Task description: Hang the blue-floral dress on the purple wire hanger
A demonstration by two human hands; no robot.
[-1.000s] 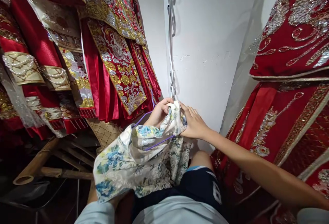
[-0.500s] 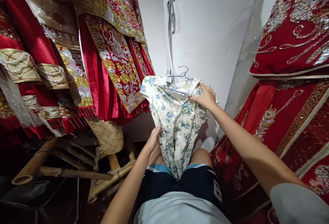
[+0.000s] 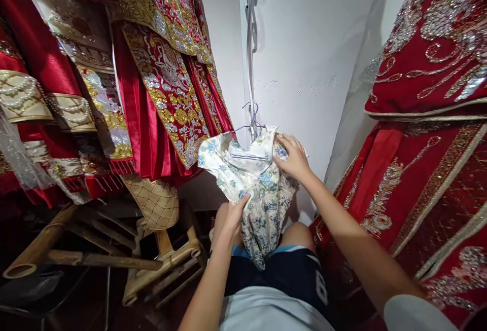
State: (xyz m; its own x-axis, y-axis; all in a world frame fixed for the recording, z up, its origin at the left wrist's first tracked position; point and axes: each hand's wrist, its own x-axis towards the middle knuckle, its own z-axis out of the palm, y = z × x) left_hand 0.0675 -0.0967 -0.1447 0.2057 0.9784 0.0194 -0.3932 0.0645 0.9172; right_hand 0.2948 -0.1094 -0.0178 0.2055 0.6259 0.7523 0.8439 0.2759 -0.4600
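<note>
A white blouse with blue and green flowers (image 3: 262, 194) hangs in front of me, its lower end narrowing down between my knees. Inside its neckline sits a thin purple wire hanger (image 3: 249, 157), whose hook stands up near the wall. My right hand (image 3: 292, 157) grips the blouse at the shoulder on the right, thumb in front and fingers behind. Lower down, my left hand (image 3: 236, 215) has hold of the blouse's left side, thumb on the front; its other fingers are mostly hidden behind the cloth.
Red garments with gold and silver embroidery (image 3: 167, 77) hang on the left. A beaded red garment (image 3: 429, 82) fills the right side. Below left stands a bamboo chair-like frame (image 3: 102, 260). A white cable (image 3: 249, 42) runs down the pale wall (image 3: 304, 32).
The blouse's top and hanger have shifted left and slightly down, and the neckline has opened wider toward me. My left hand has moved inward onto the blouse's front; my right hand stays at the shoulder.
</note>
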